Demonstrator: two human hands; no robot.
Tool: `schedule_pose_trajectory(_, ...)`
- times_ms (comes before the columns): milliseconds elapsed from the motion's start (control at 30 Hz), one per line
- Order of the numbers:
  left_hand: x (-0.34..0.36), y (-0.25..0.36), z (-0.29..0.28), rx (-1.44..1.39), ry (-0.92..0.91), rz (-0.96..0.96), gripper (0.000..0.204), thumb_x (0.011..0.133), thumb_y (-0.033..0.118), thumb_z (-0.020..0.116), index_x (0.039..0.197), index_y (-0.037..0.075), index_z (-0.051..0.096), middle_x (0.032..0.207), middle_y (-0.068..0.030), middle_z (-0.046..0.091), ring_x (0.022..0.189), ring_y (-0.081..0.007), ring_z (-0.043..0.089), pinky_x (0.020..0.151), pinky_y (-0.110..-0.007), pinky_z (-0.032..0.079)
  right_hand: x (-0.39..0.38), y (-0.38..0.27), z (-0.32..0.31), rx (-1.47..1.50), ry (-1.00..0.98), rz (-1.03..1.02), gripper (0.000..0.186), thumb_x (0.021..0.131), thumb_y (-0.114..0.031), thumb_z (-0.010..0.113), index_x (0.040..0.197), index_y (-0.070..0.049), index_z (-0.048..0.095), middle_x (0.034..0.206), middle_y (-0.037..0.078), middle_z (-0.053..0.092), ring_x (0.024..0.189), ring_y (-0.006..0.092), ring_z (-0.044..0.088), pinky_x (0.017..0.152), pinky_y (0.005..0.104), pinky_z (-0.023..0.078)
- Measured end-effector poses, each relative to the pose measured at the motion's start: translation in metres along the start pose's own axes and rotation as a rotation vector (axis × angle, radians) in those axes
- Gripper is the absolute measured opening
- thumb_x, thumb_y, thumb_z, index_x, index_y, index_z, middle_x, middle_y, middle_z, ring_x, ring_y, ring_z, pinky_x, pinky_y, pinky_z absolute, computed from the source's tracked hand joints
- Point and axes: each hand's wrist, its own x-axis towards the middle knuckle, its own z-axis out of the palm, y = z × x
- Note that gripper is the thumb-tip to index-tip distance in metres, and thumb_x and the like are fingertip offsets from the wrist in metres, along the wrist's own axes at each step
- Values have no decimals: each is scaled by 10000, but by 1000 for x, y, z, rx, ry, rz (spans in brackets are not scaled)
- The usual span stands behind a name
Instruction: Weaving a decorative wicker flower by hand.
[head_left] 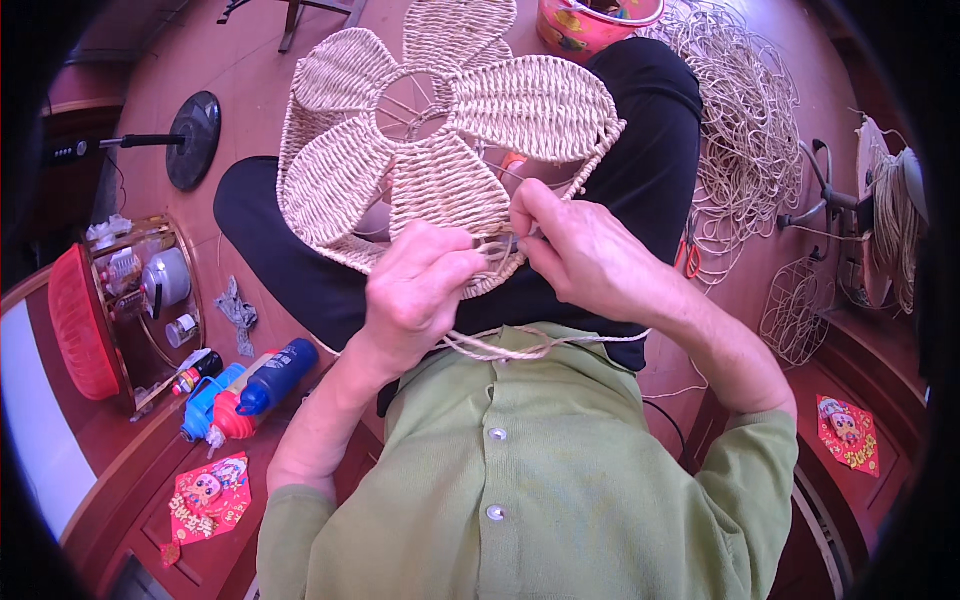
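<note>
Pinching pale paper-like cord (pixel 497 251), it seems, with left hand (pixel 415 285) and right hand (pixel 580 240) nearly closed, we have the petal-patterned woven basket (pixel 450 190) on our lap (pixel 285 245); five petals look filled, near rim (pixel 497 281) apparently unfinished.

Cannot see the left hand's (pixel 415 290) fingertips, folded from sight against the woven petal basket (pixel 450 188), nor be sure of any cord pinched by the right hand (pixel 575 240). Cannot see the whole top petal (pixel 460 30), clipped by the upper edge, nor the red bucket's (pixel 585 32) far rim, nor identify its contents. Cannot trace single strands through the rope heap (pixel 750 130). Cannot see the dark metal frame (pixel 292 25) entire, cut off above.
</note>
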Motion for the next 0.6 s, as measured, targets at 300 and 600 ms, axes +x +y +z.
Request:
schedule_pose_trajectory(300,4,13,-3,48,230,-99,200,854,-15,752,1049,9,712,946,-78,723,910,-220,678,815,-326,521,10,7,-7,-74,142,-5,187,859,-45,694,946,-37,529,727,165,638,699,391,666,606,460,507)
schedule_pose_trajectory(600,-31,-24,-46,-18,-192,-495,343,1040,218,491,1262,23,666,927,-103,746,965,-245,659,902,-345,488,-62,-28,5,1252,-263,441,230,1059,-223,559,1211,-67,634,699,-31,571,508,59,515,457,243,468)
